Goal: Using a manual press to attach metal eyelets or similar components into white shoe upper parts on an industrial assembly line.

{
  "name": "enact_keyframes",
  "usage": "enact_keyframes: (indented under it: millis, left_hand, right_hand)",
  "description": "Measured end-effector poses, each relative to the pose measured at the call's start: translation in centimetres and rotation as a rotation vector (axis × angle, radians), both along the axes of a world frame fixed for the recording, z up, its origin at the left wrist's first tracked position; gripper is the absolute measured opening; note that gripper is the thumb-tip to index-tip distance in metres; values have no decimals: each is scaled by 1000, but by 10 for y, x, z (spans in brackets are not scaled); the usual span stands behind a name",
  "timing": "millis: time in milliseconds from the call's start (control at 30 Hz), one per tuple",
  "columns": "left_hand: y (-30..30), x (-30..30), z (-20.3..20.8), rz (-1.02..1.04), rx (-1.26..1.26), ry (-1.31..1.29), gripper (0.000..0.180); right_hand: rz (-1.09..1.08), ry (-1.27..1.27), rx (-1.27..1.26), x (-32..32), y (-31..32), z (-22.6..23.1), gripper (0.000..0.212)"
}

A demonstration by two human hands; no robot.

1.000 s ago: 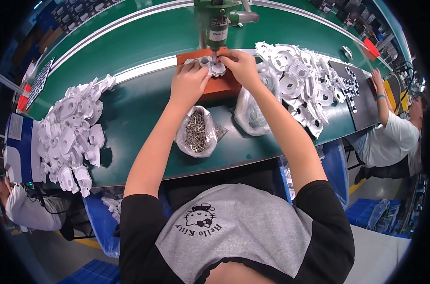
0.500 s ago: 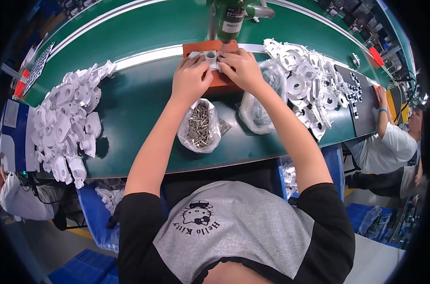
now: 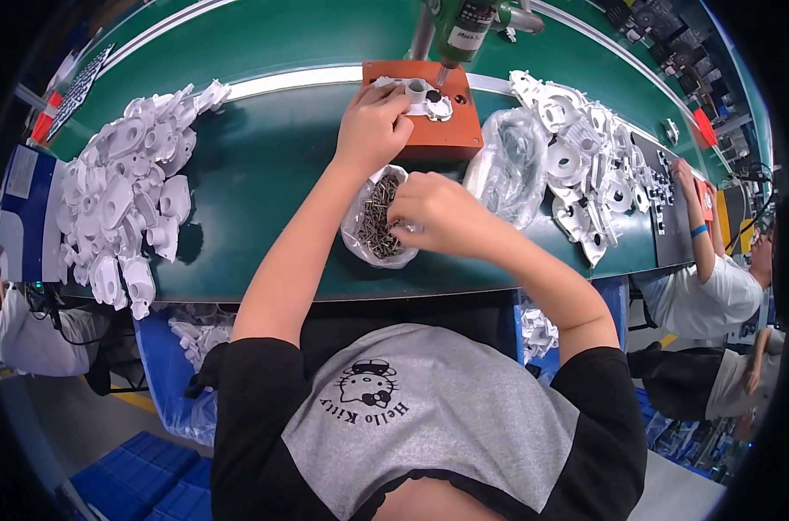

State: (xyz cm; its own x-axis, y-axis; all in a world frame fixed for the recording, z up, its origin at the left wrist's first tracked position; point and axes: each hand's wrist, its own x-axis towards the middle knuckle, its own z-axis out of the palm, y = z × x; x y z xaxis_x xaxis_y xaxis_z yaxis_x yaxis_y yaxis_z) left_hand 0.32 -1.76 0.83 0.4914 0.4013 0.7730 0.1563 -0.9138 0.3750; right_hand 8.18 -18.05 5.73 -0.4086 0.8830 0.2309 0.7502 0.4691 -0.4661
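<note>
My left hand (image 3: 375, 128) holds the left side of a white plastic part (image 3: 418, 92) with a round upright tube, seated on an orange block (image 3: 447, 132). A small black piece shows on the part's right side. Nearer to me, my right hand (image 3: 447, 213) dips its curled fingers into an opened clear bag of metal screws (image 3: 379, 217). Whether a screw is between those fingertips cannot be made out. Above the block hangs a green screwdriving machine (image 3: 464, 35), its tip (image 3: 445, 75) over the block behind the white part.
White plastic parts lie in heaps at the left (image 3: 121, 195) and right (image 3: 577, 156). A crumpled clear bag (image 3: 512, 165) is beside the orange block. Blue bins (image 3: 156, 365) stand below the table edge. At the right, another person's arm (image 3: 700, 230) reaches over a black mat (image 3: 668, 208).
My right hand has left the white part and come down toward me to the bag of screws. My left hand stays at the part. The whole view has shifted slightly.
</note>
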Motion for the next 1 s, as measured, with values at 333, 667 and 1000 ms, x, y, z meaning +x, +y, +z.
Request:
enact_keyframes:
  millis: [333,667,1000]
  left_hand:
    - [0,2,-1,-3,-17,-23,11]
    - [1,3,-1,-2,-34,-9,12]
    - [-2,2,2,-8,-56,14,12]
  right_hand:
    - [-92,-147,169,-13,-8,-13,8]
    - [-146,119,54,-5,1,-8,6]
    - [-662,529,-227,92,56,19,22]
